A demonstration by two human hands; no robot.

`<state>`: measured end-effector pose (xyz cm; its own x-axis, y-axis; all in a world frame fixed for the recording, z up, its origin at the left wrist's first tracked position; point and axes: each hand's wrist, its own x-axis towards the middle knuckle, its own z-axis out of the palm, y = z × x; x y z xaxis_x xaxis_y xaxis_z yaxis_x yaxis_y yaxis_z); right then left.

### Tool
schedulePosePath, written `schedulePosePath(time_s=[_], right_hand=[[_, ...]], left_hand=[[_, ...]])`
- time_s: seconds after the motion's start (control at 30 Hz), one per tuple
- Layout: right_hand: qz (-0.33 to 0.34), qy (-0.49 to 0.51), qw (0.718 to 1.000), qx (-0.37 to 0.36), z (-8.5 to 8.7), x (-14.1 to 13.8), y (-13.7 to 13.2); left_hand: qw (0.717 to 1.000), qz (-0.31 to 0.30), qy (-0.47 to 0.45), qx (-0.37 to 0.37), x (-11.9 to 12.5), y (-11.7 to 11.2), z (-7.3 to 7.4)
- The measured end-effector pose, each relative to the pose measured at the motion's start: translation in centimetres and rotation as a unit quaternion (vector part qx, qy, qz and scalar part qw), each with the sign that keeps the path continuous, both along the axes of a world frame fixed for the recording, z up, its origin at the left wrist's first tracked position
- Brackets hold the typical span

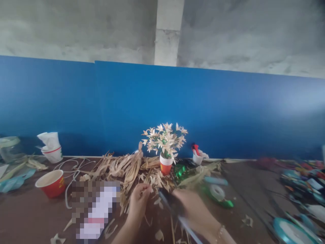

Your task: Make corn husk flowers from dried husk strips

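Observation:
My left hand [139, 198] is closed in a pinch, with a small pale scrap, apparently dried husk, at its fingertips. Just to the right, my right hand [191, 205] is closed around a long, dark tool [171, 202] with a shiny grey length running toward me; motion blur hides its exact kind. Beyond both hands stands a red-and-white paper cup [166, 168] holding a bunch of pale, star-shaped flowers [166, 138] on green stems. Dried husks [128, 164] are heaped behind and left of my left hand.
A red paper bowl [52, 183], a white cord [74, 173] and stacked white cups [52, 149] are at left. To the right lie a tape roll [217, 192], a ribbon spool [289, 232] and cluttered, coloured materials. A blue panel [122, 105] borders the table's back.

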<state>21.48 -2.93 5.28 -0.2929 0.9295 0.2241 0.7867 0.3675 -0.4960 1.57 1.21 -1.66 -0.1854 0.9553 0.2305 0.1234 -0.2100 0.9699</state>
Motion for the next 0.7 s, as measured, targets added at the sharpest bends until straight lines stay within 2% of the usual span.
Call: schedulePosePath(time_s=[0.07,0.13,0.23,0.33,0.43,0.53,0.63,0.7], right_hand=[[-0.087,-0.058,0.994,0.005,-0.2,2.9,-0.2],[-0.177,-0.104,0.979,-0.011,-1.4,6.2,0.0],[-0.31,-0.175,0.933,-0.058,-3.7,10.5,0.3],[-0.4,-0.212,0.887,-0.089,-5.1,12.5,0.4],[-0.428,-0.234,0.864,-0.124,-4.8,12.1,0.2],[-0.436,-0.264,0.851,-0.129,-2.6,10.2,0.2],[-0.385,-0.283,0.878,-0.016,-0.1,6.9,0.5],[-0.29,-0.229,0.929,0.011,0.5,4.0,1.1]], left_hand=[[0.998,0.007,-0.054,-0.037,-0.1,-0.1,0.1],[0.995,0.013,-0.086,-0.052,-0.1,-0.1,0.2],[0.994,0.013,-0.098,-0.049,0.0,0.0,0.1],[0.994,0.012,-0.099,-0.048,0.0,0.2,-0.1],[0.993,0.016,-0.108,-0.054,-0.1,0.2,-0.2],[0.991,0.02,-0.117,-0.058,-0.1,0.1,0.1],[0.99,0.023,-0.122,-0.061,-0.1,0.0,0.4],[0.99,0.027,-0.121,-0.062,-0.1,-0.1,0.4]])
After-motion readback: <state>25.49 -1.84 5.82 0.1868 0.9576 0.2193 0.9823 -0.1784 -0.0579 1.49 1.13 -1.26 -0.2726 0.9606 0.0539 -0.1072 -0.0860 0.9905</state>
